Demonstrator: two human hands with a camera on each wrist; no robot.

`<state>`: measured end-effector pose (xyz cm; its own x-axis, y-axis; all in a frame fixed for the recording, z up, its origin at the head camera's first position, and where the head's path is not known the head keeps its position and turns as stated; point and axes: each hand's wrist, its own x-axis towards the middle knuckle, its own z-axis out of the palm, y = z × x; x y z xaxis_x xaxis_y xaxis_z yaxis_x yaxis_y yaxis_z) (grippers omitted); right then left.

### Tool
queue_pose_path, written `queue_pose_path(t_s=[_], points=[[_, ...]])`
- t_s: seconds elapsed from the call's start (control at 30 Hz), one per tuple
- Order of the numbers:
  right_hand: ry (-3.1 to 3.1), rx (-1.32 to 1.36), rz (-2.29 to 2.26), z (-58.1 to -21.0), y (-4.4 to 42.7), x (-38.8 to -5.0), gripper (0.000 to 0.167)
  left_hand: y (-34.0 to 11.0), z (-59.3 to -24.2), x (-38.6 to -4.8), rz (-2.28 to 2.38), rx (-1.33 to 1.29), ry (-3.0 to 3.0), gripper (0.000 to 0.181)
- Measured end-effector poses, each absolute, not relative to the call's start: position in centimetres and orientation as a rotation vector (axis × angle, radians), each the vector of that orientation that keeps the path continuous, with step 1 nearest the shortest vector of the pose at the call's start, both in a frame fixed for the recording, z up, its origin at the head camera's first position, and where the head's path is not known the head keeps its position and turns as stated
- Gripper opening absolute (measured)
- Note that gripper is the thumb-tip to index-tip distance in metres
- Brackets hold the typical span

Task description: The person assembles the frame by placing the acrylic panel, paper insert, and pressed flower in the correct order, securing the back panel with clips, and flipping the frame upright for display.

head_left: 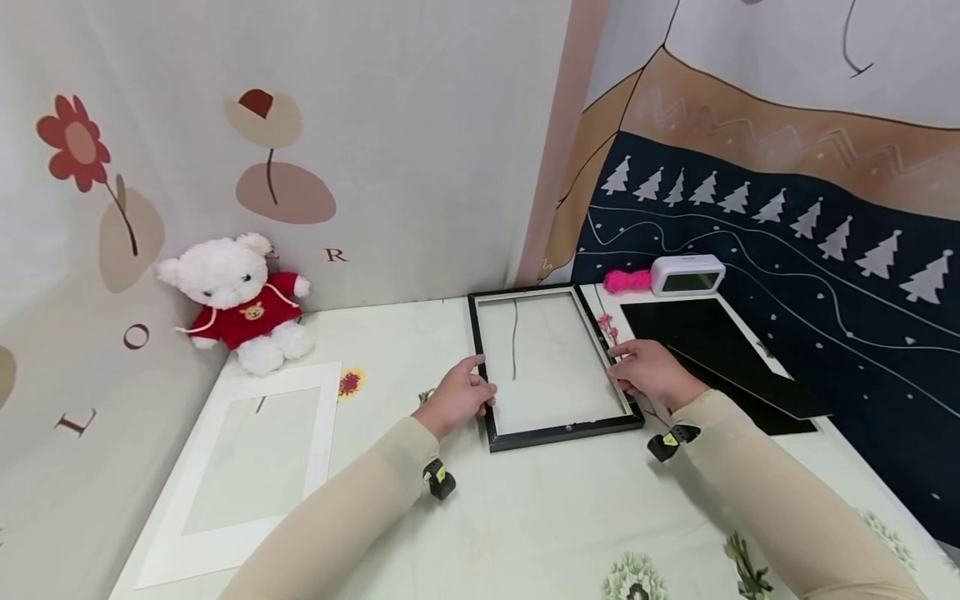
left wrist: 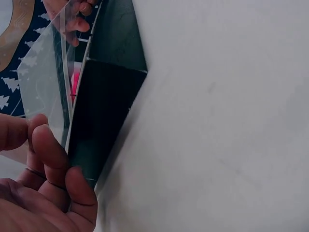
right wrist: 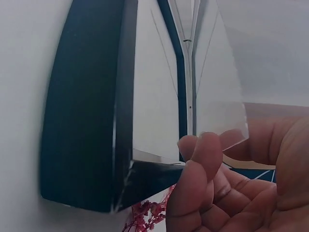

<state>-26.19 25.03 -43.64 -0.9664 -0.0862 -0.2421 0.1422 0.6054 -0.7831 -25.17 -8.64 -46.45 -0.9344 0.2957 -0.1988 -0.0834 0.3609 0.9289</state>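
Note:
A black picture frame [head_left: 567, 430] with a pale inner lip lies on the table between the two hands. My left hand [head_left: 459, 395] is at the frame's left side, and in the left wrist view its thumb and fingers pinch the edge of a clear sheet [left wrist: 41, 72]. On the opposite side, my right hand [head_left: 651, 371] pinches the same clear sheet [right wrist: 219, 72] between thumb and fingertips. The sheet stands over the frame's opening and is hard to make out in the head view. Whether the fingers also touch the frame I cannot tell.
A white mat board [head_left: 168, 546] with a cut-out window lies at the left. Black boards [head_left: 720, 367] overlap at the right. Behind them are a white digital clock [head_left: 687, 275] and a pink item [head_left: 627, 281]. Pink dried flowers [head_left: 608, 327] lie by the frame. A teddy bear [head_left: 251, 312] sits back left.

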Motion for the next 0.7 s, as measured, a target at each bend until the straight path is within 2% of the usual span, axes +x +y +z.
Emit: queue_pose_path(t_s=[0.7], points=[[2.746, 0.019, -0.980, -43.70, 24.48, -25.93, 0.046, -9.00, -46.38, -25.62, 1.279, 0.262, 2.464, 0.069]])
